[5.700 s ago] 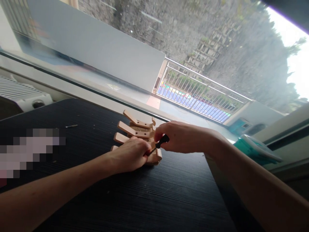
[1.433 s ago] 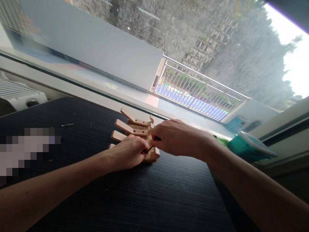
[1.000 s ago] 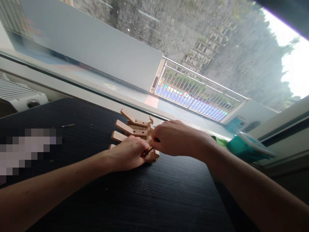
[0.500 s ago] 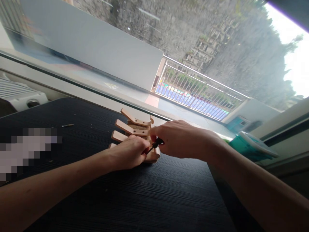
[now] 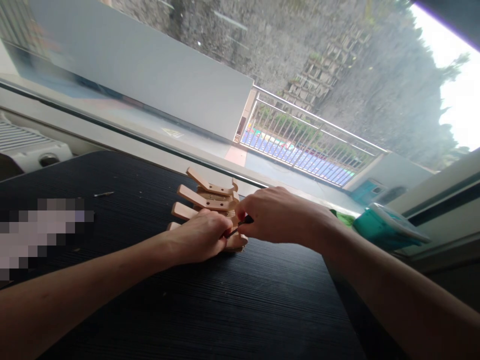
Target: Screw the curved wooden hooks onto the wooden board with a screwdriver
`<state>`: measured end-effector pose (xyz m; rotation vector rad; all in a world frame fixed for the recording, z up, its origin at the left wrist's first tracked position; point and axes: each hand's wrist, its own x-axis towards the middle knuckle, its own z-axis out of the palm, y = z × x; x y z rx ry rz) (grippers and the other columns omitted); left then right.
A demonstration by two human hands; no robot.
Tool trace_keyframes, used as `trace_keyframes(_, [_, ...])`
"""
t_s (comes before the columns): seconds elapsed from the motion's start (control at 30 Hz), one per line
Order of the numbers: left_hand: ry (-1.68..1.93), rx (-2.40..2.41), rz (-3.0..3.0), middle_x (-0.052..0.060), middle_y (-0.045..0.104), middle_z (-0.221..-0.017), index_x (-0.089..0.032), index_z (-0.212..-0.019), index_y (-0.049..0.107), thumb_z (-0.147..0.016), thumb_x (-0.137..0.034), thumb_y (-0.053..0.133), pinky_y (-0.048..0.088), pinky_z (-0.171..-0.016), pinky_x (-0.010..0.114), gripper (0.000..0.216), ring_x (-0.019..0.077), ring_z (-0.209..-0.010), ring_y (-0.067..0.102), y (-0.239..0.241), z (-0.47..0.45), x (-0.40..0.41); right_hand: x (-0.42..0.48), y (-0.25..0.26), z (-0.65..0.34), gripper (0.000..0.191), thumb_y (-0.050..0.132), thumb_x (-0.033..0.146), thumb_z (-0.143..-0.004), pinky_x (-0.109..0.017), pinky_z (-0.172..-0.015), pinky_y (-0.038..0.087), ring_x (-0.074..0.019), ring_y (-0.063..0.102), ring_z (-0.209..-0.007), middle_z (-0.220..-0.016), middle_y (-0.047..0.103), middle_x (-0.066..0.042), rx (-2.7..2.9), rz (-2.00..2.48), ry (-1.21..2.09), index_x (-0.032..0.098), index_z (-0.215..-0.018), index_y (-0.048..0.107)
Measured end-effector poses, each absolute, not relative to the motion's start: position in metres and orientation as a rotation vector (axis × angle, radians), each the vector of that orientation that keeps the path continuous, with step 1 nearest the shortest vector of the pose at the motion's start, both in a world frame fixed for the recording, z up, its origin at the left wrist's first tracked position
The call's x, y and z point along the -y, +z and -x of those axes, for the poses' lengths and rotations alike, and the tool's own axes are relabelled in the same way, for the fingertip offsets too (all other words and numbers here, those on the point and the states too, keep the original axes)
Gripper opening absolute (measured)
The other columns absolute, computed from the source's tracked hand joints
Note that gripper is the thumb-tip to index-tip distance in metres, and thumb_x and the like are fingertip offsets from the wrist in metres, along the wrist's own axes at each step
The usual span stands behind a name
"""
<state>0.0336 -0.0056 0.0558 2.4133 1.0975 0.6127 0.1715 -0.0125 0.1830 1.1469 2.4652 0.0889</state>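
Note:
On the dark table (image 5: 240,300) lies a wooden rack-like piece (image 5: 215,204) with several angled arms and dark screw holes. My right hand (image 5: 268,212) is closed round the black handle of a screwdriver (image 5: 246,220); its thin shaft slants down to the left. At the shaft's lower end are the closed fingers of my left hand (image 5: 210,235), resting over the wooden arms. Those fingers hide the screwdriver's tip and whatever they pinch. The lower part of the wooden piece is partly covered by both hands.
A small thin pointed item (image 5: 104,194) lies on the table at the left, beyond a blurred-out patch (image 5: 45,230). A teal bin (image 5: 386,227) stands off the right edge, beside something green (image 5: 343,217). A window runs along the far side; a white slatted unit (image 5: 33,145) is at far left.
My right hand has shifted its grip on the screwdriver, so less of the black handle shows. My left hand and the wooden piece have stayed almost in place.

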Motion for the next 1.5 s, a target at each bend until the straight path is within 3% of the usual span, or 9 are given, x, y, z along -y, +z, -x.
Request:
trace_keyframes(0.27, [0.614, -1.095, -2.471, 0.002, 0.065, -0.07, -0.019, -0.061, 0.059, -0.077, -0.015, 0.05, 0.038, -0.061, 0.026, 0.019, 0.0168, -0.067, 0.061, 0.05, -0.033, 0.002, 0.01, 0.184, -0.172, 0.019, 0.056, 0.007, -0.075, -0.024, -0.059, 0.032, -0.0128, 0.053, -0.071, -0.079, 0.067, -0.002, -2.622, -0.987, 0.008, 0.017, -0.084, 0.069])
trace_keyframes(0.53, [0.573, -1.09, -2.448, 0.003, 0.067, -0.078, -0.018, -0.064, 0.059, -0.078, -0.014, 0.049, 0.04, -0.066, 0.027, 0.018, 0.018, -0.074, 0.063, 0.054, -0.034, 0.003, 0.006, 0.178, -0.171, 0.021, 0.051, 0.02, -0.084, -0.024, -0.053, 0.028, -0.0102, 0.045, -0.058, -0.07, 0.063, -0.003, -2.597, -1.096, 0.023, 0.015, -0.073, 0.067])
trace_keyframes(0.67, [0.575, -1.108, -2.444, 0.003, 0.067, -0.076, -0.018, -0.064, 0.06, -0.08, -0.018, 0.049, 0.04, -0.065, 0.027, 0.019, 0.018, -0.072, 0.063, 0.055, -0.032, 0.005, 0.006, 0.18, -0.174, 0.018, 0.055, 0.025, -0.08, -0.024, -0.054, 0.029, -0.0121, 0.049, -0.062, -0.075, 0.066, -0.003, -2.589, -1.159, -0.047, 0.018, -0.086, 0.07])
trace_keyframes(0.8, [0.578, -1.126, -2.449, 0.002, 0.063, -0.069, -0.018, -0.061, 0.057, -0.079, -0.016, 0.05, 0.038, -0.059, 0.026, 0.02, 0.0164, -0.065, 0.06, 0.053, -0.031, 0.005, 0.004, 0.182, -0.178, 0.026, 0.056, 0.015, -0.075, -0.023, -0.059, 0.032, -0.012, 0.052, -0.069, -0.083, 0.068, -0.003, -2.67, -1.107, -0.169, 0.019, -0.096, 0.07])
trace_keyframes(0.93, [0.591, -1.128, -2.438, 0.001, 0.062, -0.067, -0.019, -0.058, 0.055, -0.077, -0.014, 0.049, 0.037, -0.058, 0.026, 0.02, 0.0154, -0.063, 0.058, 0.051, -0.031, 0.003, 0.003, 0.181, -0.176, 0.023, 0.052, 0.01, -0.077, -0.023, -0.063, 0.033, -0.0117, 0.051, -0.071, -0.083, 0.067, -0.004, -2.715, -1.058, -0.146, 0.016, -0.09, 0.071])
trace_keyframes(1.17, [0.604, -1.114, -2.45, 0.001, 0.063, -0.068, -0.018, -0.056, 0.053, -0.075, -0.013, 0.049, 0.037, -0.059, 0.026, 0.021, 0.0156, -0.065, 0.06, 0.053, -0.033, 0.003, 0.003, 0.175, -0.172, 0.021, 0.05, 0.015, -0.083, -0.023, -0.053, 0.026, -0.0088, 0.042, -0.056, -0.064, 0.06, -0.002, -2.668, -1.069, -0.075, 0.014, -0.073, 0.068])
trace_keyframes(1.33, [0.577, -1.13, -2.438, 0.002, 0.064, -0.069, -0.018, -0.057, 0.055, -0.077, -0.015, 0.049, 0.038, -0.062, 0.026, 0.022, 0.016, -0.067, 0.06, 0.055, -0.033, 0.005, 0.004, 0.178, -0.177, 0.02, 0.055, 0.028, -0.081, -0.024, -0.054, 0.027, -0.0122, 0.047, -0.061, -0.07, 0.063, -0.001, -2.631, -1.209, -0.024, 0.021, -0.092, 0.07])
trace_keyframes(1.43, [0.581, -1.16, -2.426, 0.002, 0.06, -0.064, -0.018, -0.057, 0.056, -0.078, -0.017, 0.05, 0.036, -0.057, 0.026, 0.022, 0.0152, -0.062, 0.057, 0.052, -0.033, 0.004, 0.004, 0.18, -0.181, 0.027, 0.058, 0.02, -0.077, -0.023, -0.058, 0.031, -0.0124, 0.052, -0.068, -0.082, 0.067, -0.002, -2.683, -1.162, -0.08, 0.022, -0.102, 0.067])
trace_keyframes(1.5, [0.604, -1.147, -2.425, 0.001, 0.06, -0.065, -0.018, -0.058, 0.056, -0.077, -0.016, 0.05, 0.035, -0.057, 0.026, 0.021, 0.0147, -0.061, 0.057, 0.05, -0.033, 0.003, 0.003, 0.181, -0.181, 0.024, 0.055, 0.013, -0.077, -0.022, -0.063, 0.033, -0.0121, 0.054, -0.072, -0.086, 0.067, -0.002, -2.716, -1.11, -0.106, 0.02, -0.097, 0.068])
